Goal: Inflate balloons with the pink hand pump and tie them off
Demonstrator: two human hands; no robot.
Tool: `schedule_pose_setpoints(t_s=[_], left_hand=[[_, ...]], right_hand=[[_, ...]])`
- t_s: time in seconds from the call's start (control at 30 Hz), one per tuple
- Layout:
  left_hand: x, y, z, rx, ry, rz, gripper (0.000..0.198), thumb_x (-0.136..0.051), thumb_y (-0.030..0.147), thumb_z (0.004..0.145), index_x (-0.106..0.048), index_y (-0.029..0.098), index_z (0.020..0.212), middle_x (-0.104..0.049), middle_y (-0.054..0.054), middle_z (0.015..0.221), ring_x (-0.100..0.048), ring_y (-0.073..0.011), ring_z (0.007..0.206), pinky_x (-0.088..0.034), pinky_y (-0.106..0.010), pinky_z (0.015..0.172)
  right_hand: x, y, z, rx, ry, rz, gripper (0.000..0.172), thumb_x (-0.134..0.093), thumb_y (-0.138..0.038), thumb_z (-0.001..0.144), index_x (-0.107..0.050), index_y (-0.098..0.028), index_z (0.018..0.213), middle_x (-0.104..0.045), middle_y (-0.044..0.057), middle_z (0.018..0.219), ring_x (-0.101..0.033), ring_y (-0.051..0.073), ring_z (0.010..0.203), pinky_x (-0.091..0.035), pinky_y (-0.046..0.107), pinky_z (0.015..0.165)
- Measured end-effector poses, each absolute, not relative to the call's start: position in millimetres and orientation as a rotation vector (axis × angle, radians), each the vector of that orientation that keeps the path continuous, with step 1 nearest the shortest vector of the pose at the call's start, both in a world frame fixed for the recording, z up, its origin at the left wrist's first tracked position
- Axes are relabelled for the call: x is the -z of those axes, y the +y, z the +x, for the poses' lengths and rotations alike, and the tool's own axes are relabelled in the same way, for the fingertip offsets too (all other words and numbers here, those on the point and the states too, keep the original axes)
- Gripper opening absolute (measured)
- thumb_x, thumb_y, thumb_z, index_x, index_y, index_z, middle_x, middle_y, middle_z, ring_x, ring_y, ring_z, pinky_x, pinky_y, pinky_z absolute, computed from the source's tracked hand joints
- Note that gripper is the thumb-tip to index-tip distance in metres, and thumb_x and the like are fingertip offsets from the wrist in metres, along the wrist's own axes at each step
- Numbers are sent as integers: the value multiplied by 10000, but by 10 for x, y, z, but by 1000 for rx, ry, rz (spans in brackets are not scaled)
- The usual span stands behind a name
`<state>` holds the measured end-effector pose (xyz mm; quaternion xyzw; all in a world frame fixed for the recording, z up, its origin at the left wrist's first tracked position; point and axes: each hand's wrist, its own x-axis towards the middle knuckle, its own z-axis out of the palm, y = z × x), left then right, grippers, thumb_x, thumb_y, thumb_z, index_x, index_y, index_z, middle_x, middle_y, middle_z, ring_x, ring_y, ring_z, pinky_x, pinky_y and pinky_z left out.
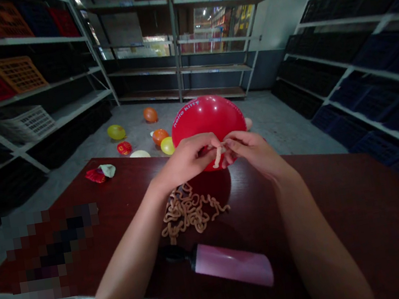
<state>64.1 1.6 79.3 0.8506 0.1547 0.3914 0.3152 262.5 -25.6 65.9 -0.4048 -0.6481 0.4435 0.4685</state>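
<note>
The left hand (pixel 191 157) and right hand (pixel 255 151) meet above the table (pixel 342 192), fingertips pressed together and pinching a short tan strip (pixel 218 158) between them; whether they also grip the neck of the red balloon (pixel 209 117) I cannot tell. That inflated balloon (it has "hello kitty" lettering) sits just beyond the fingers, at the table's far edge. Nearer the person lies a tangled pile of tan strips (pixel 190 211), then a pink pump (pixel 233 265). Limp balloons (pixel 97 174) rest at the far left corner.
</note>
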Motion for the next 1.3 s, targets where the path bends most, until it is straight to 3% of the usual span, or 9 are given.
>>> schedule_pose_setpoints(t_s=[0.27, 0.57, 0.73, 0.8, 0.9, 1.03, 1.1, 1.2, 1.3], left_hand=[[-740, 99, 619, -1150, 343, 2225, 150, -652, 198, 902, -786, 207, 969, -724, -53, 830, -651, -140, 744, -489, -249, 701], [-701, 91, 667, -1281, 474, 2086, 201, -600, 229, 934, -763, 192, 1047, -756, -70, 969, -700, -189, 929, -538, -324, 866], [-704, 66, 719, -1456, 725, 1956, 315, -676, 220, 873, -636, 183, 1184, -614, 33, 648, -585, -107, 573, -472, -226, 587], [-684, 65, 750, -1555, 786, 1856, 293, -718, 234, 838, -591, 176, 1096, -531, 70, 598, -503, -82, 494, -401, -208, 505], [-650, 75, 781, -1612, 821, 1779, 179, -649, 313, 898, -555, 174, 836, -535, 44, 614, -512, -79, 525, -394, -206, 507], [-644, 95, 779, -1529, 791, 1719, 515, -432, 450, 1004, -526, 161, 588, -556, -16, 568, -530, -97, 527, -439, -230, 534], [-662, 98, 769, -1493, 731, 1744, 517, -415, 446, 1012, -598, 151, 630, -625, -45, 642, -593, -118, 604, -490, -245, 606], [-692, 86, 760, -1418, 614, 1983, 259, -517, 313, 988, -705, 152, 912, -717, -82, 964, -666, -164, 920, -518, -294, 852], [-703, 54, 765, -1358, 599, 2282, 207, -559, 162, 954, -668, 179, 1130, -684, -83, 1177, -632, -173, 1094, -475, -315, 976]], right_hand=[[-594, -258, 2553, -1288, -1545, -873, 285, -664, -416, 861, -658, -196, 1042, -659, -25, 656, -622, 116, 538, -508, 252, 521], [-533, -232, 2373, -1234, -1521, -867, 174, -661, -358, 847, -603, -206, 910, -606, -60, 577, -569, 95, 465, -467, 245, 491], [-545, -258, 2255, -1238, -1456, -853, 224, -653, -398, 852, -610, -219, 980, -571, -80, 567, -541, 79, 464, -448, 228, 487], [-564, -279, 2225, -1267, -1420, -843, 246, -665, -415, 840, -612, -222, 983, -563, -84, 561, -533, 77, 463, -442, 220, 480], [-578, -305, 2194, -1305, -1359, -828, 251, -682, -418, 823, -620, -215, 959, -558, -81, 549, -515, 73, 454, -434, 214, 470], [-586, -311, 2195, -1301, -1304, -833, 260, -693, -432, 813, -632, -205, 925, -554, -74, 552, -505, 75, 473, -443, 219, 482], [-597, -304, 2218, -1274, -1281, -862, 281, -697, -447, 806, -631, -206, 935, -553, -74, 555, -506, 77, 478, -439, 220, 487], [-615, -287, 2256, -1192, -1244, -901, 285, -700, -447, 789, -620, -202, 911, -559, -73, 554, -507, 76, 468, -429, 219, 491], [-609, -267, 2264, -1057, -1226, -912, 248, -669, -428, 793, -601, -193, 834, -560, -64, 554, -516, 82, 472, -432, 223, 493]])
